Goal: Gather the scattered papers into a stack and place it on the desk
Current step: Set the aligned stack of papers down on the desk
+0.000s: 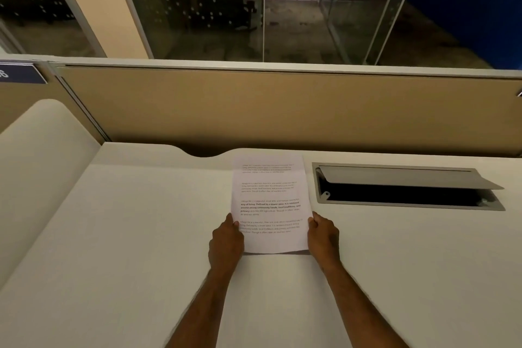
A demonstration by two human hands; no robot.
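A stack of white papers (269,200) with printed text lies lengthwise in the middle of the white desk (127,234). My left hand (226,241) grips the stack's lower left edge. My right hand (323,234) grips its lower right edge. The sheets look squared together, and a thin shadow runs under the near edge. I see no loose papers elsewhere on the desk.
An open cable hatch (404,188) with a raised grey flap is sunk in the desk right of the papers. A tan partition panel (282,110) stands along the back edge, with a curved cable notch (202,152) below it. Glass walls rise behind.
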